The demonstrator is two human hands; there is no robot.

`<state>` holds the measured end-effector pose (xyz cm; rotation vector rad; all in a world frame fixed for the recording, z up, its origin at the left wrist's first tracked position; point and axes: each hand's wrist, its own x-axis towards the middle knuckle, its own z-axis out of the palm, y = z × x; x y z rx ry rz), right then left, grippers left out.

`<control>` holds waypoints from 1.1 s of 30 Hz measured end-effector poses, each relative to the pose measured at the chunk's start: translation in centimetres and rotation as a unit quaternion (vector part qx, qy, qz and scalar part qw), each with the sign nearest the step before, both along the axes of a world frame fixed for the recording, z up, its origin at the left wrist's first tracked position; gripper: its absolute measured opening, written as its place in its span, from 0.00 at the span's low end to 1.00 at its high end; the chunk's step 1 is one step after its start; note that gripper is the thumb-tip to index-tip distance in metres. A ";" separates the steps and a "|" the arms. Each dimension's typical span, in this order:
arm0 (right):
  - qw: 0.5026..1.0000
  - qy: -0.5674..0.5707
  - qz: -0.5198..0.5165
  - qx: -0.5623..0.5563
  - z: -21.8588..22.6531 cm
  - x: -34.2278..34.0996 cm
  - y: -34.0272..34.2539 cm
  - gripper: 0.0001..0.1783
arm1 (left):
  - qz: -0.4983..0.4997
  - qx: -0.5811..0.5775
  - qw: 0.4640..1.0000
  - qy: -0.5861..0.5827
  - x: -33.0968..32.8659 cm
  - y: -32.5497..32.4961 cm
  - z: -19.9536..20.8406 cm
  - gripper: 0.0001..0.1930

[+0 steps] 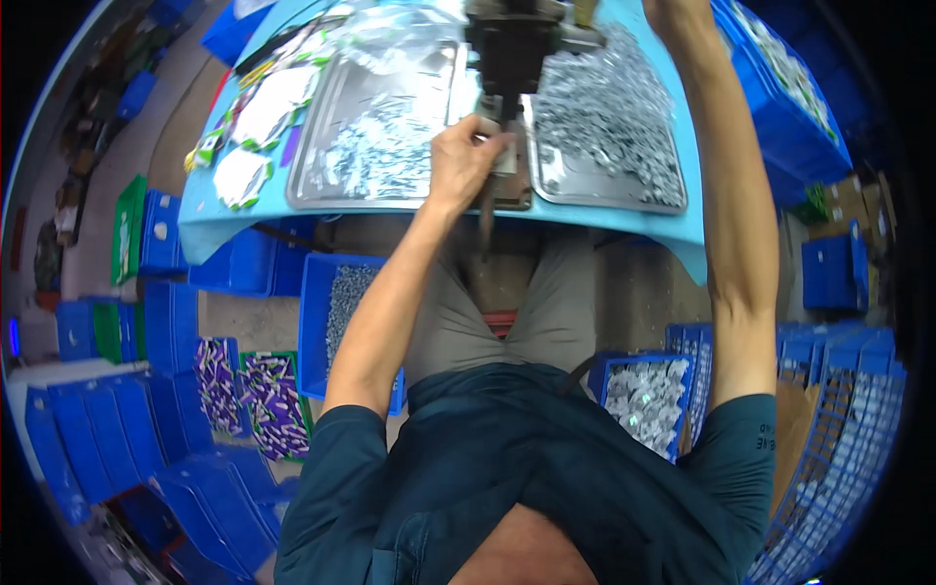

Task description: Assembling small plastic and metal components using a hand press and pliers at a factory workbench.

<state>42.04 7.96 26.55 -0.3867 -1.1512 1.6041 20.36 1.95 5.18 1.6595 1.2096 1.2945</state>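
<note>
1. I see the left hand [462, 168] at the dark press [509, 58], thumb and finger close together beside a small pale piece [504, 159]. It's too blurry to tell if they grip it.
2. The right hand [675, 6] is nearly all cut off at the top, so I can't tell how open it is.
3. The piece is at the press, between two trays [552, 177].
4. I think this is the placing step; next calls for keeping fingers clear.
</note>
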 end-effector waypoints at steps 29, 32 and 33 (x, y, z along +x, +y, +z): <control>0.792 -0.484 -0.271 0.257 -20.7 -4.5 -6.2 0.11 | 0.077 0.133 0.901 0.405 -11.0 0.5 -1.3 0.09; 0.823 -0.470 -0.234 0.218 -20.8 -4.4 -5.9 0.11 | 0.016 0.151 0.888 0.435 -12.1 1.7 -1.4 0.07; 0.837 -0.461 -0.220 0.197 -21.0 -4.3 -5.5 0.11 | 0.016 0.136 0.895 0.425 -12.3 1.9 -1.6 0.07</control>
